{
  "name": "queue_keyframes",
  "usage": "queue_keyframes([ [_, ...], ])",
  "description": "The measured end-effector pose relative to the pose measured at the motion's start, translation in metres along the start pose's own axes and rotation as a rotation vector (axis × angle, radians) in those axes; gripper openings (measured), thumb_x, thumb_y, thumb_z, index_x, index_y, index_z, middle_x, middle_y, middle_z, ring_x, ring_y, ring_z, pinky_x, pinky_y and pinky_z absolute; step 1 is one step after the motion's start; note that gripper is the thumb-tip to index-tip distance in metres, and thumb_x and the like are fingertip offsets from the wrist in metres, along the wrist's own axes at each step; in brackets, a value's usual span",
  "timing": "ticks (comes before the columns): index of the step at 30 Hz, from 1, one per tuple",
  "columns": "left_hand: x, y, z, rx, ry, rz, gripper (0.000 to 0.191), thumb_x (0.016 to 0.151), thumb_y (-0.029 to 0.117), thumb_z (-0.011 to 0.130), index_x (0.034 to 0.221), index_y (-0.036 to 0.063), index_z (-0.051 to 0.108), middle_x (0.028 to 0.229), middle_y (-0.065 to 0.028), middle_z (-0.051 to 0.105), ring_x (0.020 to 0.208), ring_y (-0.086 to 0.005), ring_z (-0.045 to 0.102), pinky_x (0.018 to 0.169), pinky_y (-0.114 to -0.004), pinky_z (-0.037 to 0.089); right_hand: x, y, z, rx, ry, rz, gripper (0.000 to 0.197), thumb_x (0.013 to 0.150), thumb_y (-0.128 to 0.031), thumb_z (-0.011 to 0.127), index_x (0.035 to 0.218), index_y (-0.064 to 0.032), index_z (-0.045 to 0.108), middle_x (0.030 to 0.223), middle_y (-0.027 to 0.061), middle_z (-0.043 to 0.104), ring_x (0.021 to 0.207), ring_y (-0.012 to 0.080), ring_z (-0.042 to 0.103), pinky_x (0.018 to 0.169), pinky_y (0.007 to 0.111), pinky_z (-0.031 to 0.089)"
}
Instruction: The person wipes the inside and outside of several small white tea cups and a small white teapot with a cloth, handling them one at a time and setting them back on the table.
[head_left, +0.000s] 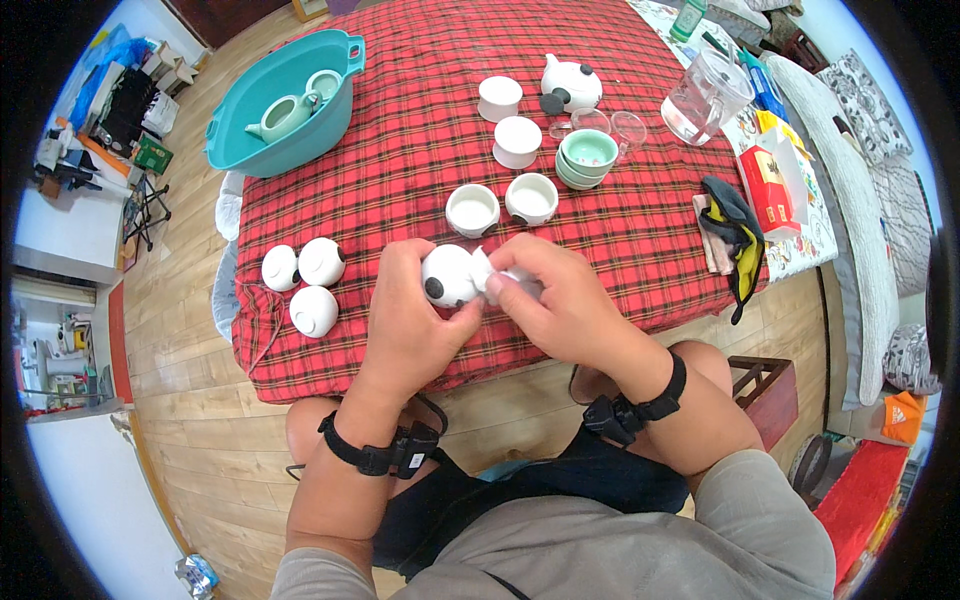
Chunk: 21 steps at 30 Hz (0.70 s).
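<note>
Near the table's front edge my left hand (411, 315) holds a round white ceramic piece (451, 271) with black spots, probably a small cup or pot. My right hand (559, 296) pinches a crumpled white tissue or cloth (484, 271) against its right side. Just beyond stand two upright white cups (472, 210) (532, 199) with black spots. Three white cups (313, 311) lie bottom-up to the left. Farther back are two white waisted ceramic pieces (517, 141), a white teapot (572, 84) with black spots, and stacked pale green bowls (589, 154).
A teal plastic basin (300, 150) with a green teapot (283, 118) stands at the back left. Glass cups (628, 129) stand beside the bowls, a clear pitcher (694, 101) at right. A grey and yellow cloth (739, 232) hangs over the table's right edge near a red box (766, 191).
</note>
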<state>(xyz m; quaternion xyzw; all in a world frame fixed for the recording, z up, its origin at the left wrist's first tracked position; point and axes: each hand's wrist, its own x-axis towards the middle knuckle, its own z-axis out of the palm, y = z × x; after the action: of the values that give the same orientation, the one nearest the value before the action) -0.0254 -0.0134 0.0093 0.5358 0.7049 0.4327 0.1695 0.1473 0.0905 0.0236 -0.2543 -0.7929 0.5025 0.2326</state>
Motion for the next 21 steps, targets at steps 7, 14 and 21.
queue_keyframes([
  [7, -0.003, 0.005, 0.001, 0.026, -0.233, 0.228, 0.055, 0.073, 0.013, 0.087, 0.118, 0.0021, 0.057, 0.109, -0.0142, 0.060, 0.102, -0.0284, 0.062, 0.089, -0.038, 0.051, 0.006, 0.002, 0.002, -0.209, 0.151, -0.499, 0.011, 0.092, -0.006, 0.070, 0.102, -0.0039, 0.069, 0.097, 0.0139, 0.065, 0.088, 0.0335, 0.065, 0.077, 0.042, 0.053],
  [14, -0.007, 0.008, 0.001, -0.250, -0.080, 0.078, 0.070, 0.075, 0.012, 0.088, 0.134, 0.0029, 0.051, 0.122, -0.0095, 0.056, 0.115, -0.0196, 0.059, 0.101, -0.035, 0.050, 0.006, 0.023, -0.008, 0.175, -0.102, 0.231, 0.016, 0.102, -0.016, 0.061, 0.104, -0.0014, 0.066, 0.088, 0.0167, 0.070, 0.082, 0.0308, 0.069, 0.072, 0.041, 0.053],
  [21, -0.002, 0.003, -0.004, -0.310, -0.159, -0.136, 0.063, 0.079, 0.011, 0.085, 0.133, 0.0031, 0.053, 0.119, -0.0086, 0.061, 0.112, -0.0194, 0.061, 0.098, -0.035, 0.051, -0.003, 0.004, -0.004, 0.047, 0.027, 0.186, 0.018, 0.100, -0.017, 0.064, 0.109, -0.0007, 0.065, 0.091, 0.0172, 0.070, 0.083, 0.0291, 0.069, 0.076, 0.040, 0.053],
])
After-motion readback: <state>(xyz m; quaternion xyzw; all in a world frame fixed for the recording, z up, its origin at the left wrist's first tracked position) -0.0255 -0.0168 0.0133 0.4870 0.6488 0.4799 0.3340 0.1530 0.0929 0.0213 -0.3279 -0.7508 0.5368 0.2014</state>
